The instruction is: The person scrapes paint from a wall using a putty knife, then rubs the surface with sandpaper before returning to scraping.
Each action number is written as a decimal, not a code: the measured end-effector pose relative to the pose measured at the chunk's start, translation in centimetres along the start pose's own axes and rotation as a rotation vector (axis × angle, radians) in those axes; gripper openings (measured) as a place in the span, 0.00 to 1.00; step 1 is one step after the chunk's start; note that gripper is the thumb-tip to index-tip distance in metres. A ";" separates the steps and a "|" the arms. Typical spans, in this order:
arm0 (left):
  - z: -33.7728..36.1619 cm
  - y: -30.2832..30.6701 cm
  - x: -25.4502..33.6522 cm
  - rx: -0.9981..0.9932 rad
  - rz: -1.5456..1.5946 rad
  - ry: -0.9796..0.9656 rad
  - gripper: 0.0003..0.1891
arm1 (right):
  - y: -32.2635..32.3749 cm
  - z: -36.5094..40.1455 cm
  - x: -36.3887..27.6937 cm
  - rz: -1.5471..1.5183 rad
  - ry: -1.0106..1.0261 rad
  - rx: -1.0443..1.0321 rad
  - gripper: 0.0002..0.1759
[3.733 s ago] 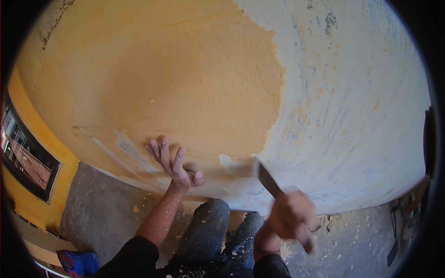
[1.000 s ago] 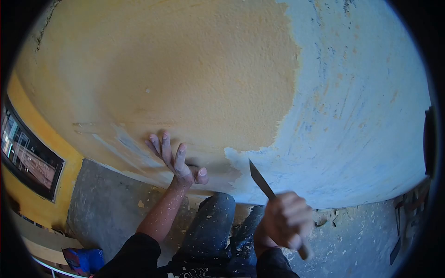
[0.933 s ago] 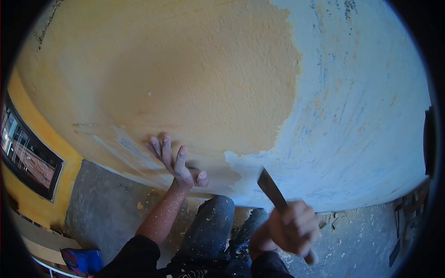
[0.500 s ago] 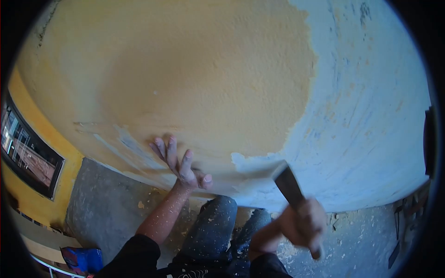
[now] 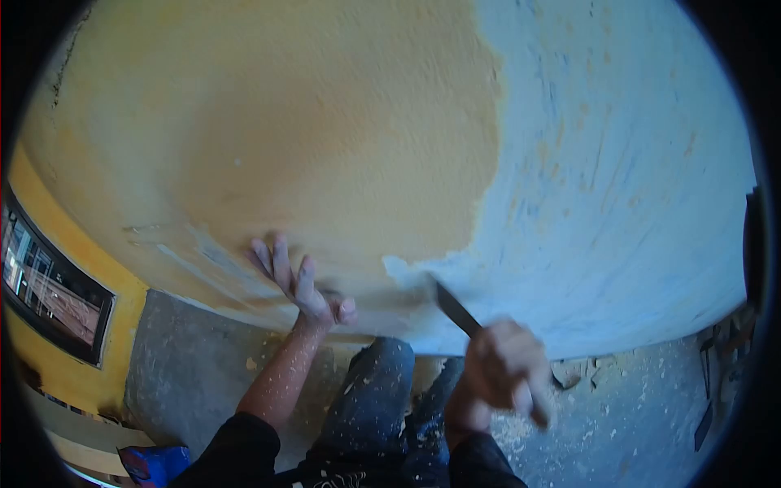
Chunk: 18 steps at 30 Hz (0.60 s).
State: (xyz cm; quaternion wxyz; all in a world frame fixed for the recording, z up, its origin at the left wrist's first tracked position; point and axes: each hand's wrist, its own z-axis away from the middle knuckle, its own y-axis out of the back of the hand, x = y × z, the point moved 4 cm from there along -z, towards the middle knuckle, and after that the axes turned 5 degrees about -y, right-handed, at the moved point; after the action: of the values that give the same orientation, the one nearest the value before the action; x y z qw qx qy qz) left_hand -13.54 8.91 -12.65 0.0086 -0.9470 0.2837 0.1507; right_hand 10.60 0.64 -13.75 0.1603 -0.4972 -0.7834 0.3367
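Right hand (image 5: 504, 370) gripping scraper (image 5: 455, 307), left hand (image 5: 297, 281) splayed on wall (image 5: 325, 146)

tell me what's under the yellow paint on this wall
Where the yellow paint is gone, a pale bluish-white layer shows beside the scraper. Under the remaining paint nothing can be seen, nor under the left hand pressed on it.

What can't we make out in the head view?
Head view only:
- handle of the scraper: hidden inside the motion-blurred right hand.
- its tip: contact with the wall unclear, blurred.
- tools at the right edge: cut by the dark lens rim, too small to name.
- blue object, bottom left: cut off by the frame edge.
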 end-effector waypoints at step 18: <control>0.0 0.0 -0.2 0.006 0.018 0.004 0.36 | -0.8 1.5 -0.9 -0.138 0.110 0.030 0.28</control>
State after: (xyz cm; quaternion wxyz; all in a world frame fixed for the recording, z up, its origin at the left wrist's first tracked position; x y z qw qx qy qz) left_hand -13.69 9.01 -12.59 0.0095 -0.9446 0.2926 0.1481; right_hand 9.61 -0.91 -14.22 0.2334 -0.4573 -0.8007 0.3086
